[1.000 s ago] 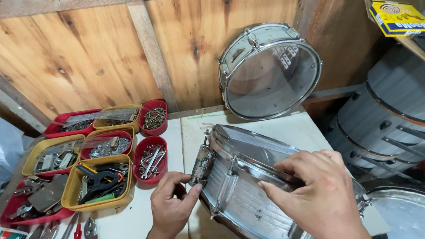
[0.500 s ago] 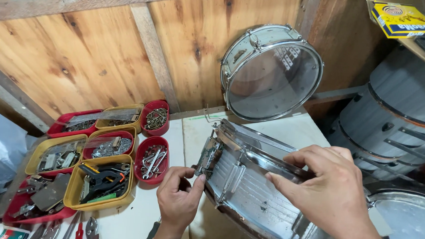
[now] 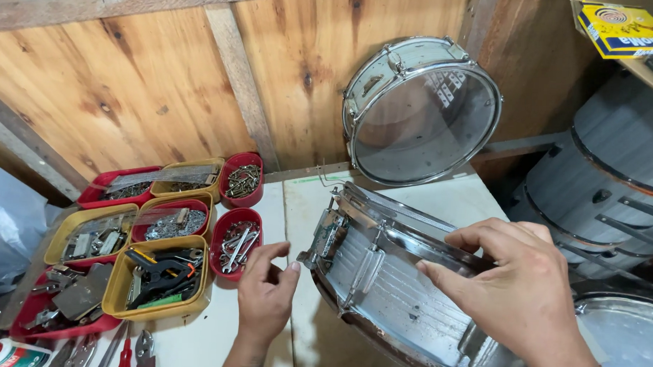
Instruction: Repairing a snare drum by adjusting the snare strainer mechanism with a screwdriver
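Note:
A silver snare drum (image 3: 395, 294) lies tilted on a white tabletop (image 3: 212, 339), its chrome rim facing up and right. My right hand (image 3: 518, 295) grips the drum's upper rim, fingers curled over the hoop. My left hand (image 3: 265, 293) hovers just left of the drum, close to the metal strainer (image 3: 324, 238) on the shell but not touching it. Its fingers are loosely curled and I see nothing in them.
A second snare drum (image 3: 423, 111) leans against the wooden wall behind. Red and yellow trays (image 3: 159, 304) of screws, lugs and tools fill the left side, with a glue bottle (image 3: 9, 353) at the bottom left corner. Larger grey drums (image 3: 601, 186) stand at right under a shelf.
My left hand has come off the strainer and drawn back slightly to the left. My right hand stays on the rim, and the drum has shifted a little.

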